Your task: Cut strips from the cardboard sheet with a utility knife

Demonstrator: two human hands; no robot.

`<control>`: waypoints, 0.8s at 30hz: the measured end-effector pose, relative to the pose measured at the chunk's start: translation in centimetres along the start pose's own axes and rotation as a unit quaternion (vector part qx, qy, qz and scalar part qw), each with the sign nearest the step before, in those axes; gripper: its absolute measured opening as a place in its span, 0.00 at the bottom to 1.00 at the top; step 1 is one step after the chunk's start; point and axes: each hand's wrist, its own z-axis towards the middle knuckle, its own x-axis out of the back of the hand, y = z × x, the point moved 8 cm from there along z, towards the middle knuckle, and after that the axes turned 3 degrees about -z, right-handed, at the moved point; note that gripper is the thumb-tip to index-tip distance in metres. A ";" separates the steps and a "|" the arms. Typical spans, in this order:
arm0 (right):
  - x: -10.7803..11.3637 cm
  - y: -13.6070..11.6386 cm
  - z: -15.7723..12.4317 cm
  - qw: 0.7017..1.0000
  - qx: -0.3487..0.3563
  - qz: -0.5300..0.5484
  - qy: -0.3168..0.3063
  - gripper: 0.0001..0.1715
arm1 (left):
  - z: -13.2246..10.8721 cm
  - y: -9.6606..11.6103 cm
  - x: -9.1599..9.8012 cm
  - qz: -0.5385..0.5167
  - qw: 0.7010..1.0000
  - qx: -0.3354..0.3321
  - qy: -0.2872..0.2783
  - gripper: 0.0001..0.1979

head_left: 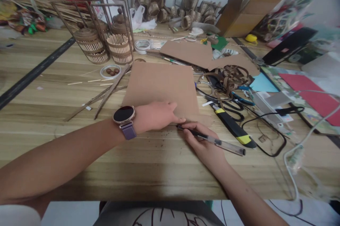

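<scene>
A flat piece of brown cardboard (162,84) lies on the wooden table before me. My left hand (156,115), with a watch (124,114) on its wrist, rests on the near part of the cardboard. Its thumb and a finger are stretched out towards the right, holding nothing. In my right hand (204,141) is a pen (225,146) with a clear barrel, gripped between thumb and fingers. The pen's tip is by the near right edge of the cardboard, close to my left thumb. A narrow cardboard strip (202,119) shows just behind my right hand.
A utility knife (233,126) and scissors (231,107) lie to the right, near cables. Woven lantern-like frames (119,47), a tape roll (142,46) and a dish of brown beads (111,72) stand on the left. An open carton (247,15) is at the back.
</scene>
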 end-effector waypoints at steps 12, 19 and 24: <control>4.6 2.6 -0.7 0.996 -0.054 -0.060 0.039 0.09 | 0.0 0.1 0.0 0.006 1.000 -0.001 -0.014 0.36; 7.9 4.7 -2.0 0.981 -0.123 -0.122 0.091 0.10 | 0.0 0.1 -0.2 0.015 1.000 -0.004 -0.017 0.37; 7.6 3.3 -1.8 0.981 -0.131 -0.097 0.102 0.13 | 0.0 0.1 -0.3 0.020 1.000 -0.005 -0.021 0.37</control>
